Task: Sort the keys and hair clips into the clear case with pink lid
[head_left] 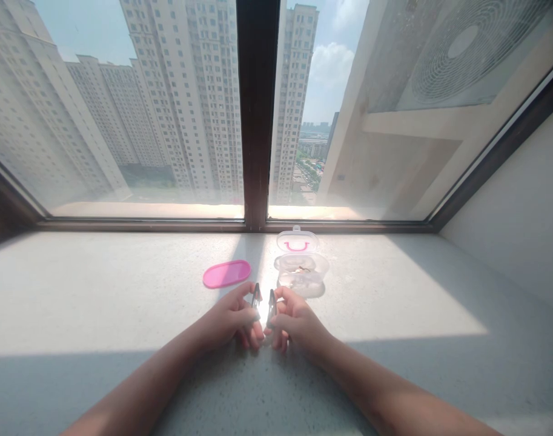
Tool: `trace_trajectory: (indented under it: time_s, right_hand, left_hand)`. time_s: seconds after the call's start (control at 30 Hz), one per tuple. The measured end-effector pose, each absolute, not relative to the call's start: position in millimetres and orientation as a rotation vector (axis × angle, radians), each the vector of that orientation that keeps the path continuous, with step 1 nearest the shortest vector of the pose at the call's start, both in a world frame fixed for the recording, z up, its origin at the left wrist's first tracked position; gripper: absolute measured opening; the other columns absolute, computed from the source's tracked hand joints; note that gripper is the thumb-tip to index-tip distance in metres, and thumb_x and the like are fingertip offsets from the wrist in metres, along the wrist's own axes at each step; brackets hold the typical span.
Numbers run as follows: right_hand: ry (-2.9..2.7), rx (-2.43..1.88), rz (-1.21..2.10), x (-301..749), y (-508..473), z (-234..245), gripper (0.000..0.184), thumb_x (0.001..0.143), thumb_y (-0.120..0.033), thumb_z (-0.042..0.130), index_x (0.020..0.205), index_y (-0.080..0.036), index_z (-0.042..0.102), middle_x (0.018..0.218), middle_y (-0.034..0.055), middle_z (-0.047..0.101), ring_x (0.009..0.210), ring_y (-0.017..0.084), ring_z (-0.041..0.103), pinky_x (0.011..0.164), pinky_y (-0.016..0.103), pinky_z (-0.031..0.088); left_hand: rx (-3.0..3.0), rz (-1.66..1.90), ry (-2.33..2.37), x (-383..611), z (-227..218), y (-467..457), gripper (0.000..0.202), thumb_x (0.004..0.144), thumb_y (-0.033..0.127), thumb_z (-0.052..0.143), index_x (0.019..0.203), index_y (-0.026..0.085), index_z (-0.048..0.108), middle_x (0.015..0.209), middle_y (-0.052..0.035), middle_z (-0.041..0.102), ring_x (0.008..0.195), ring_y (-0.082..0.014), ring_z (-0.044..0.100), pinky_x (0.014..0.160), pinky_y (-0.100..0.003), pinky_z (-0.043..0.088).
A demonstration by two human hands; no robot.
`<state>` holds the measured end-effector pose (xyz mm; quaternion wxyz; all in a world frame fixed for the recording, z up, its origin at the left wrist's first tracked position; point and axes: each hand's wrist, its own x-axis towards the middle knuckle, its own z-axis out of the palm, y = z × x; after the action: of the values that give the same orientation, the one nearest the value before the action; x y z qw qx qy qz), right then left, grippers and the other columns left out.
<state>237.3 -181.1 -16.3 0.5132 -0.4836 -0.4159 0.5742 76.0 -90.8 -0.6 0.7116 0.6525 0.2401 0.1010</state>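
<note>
My left hand (234, 316) is closed on a dark snap hair clip (257, 295), pinched upright between thumb and fingers. Facing it, my right hand (298, 318) grips a second dark hair clip (271, 303) in the same way. A narrow bright gap separates the two clips. Just beyond my right hand lies a clear plastic case (324, 265), its lid (280, 241) tipped back toward the window, with a pink handle (297, 247) on it. Something small and brownish inside the case is too small to name. Past my left hand is a flat pink oval tray (226, 274).
The pale speckled windowsill (122, 290) carries everything, with strong sunlight and shadow bands across it. A dark window frame (257, 121) rises behind the case. A white wall (516, 224) bounds the right side.
</note>
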Motion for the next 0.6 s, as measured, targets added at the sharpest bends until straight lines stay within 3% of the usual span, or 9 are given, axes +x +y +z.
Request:
trace_trajectory:
  time_s: [0.6]
  right_hand:
    - [-1.047,-1.201,1.333,234.7,-182.8,-12.9,0.02,0.074,-0.022,0.056,0.09,-0.019,0.044,0.062,-0.0053,0.059,0.038,0.01,0.054,0.033,0.017,0.038]
  left_hand:
    - [1.463,0.224,0.524,75.5,-2.5,-89.8,0.024,0.086,0.032,0.054,0.101,0.018,0.042,0.066,-0.006,0.069,0.05,-0.019,0.067,0.04,-0.02,0.046]
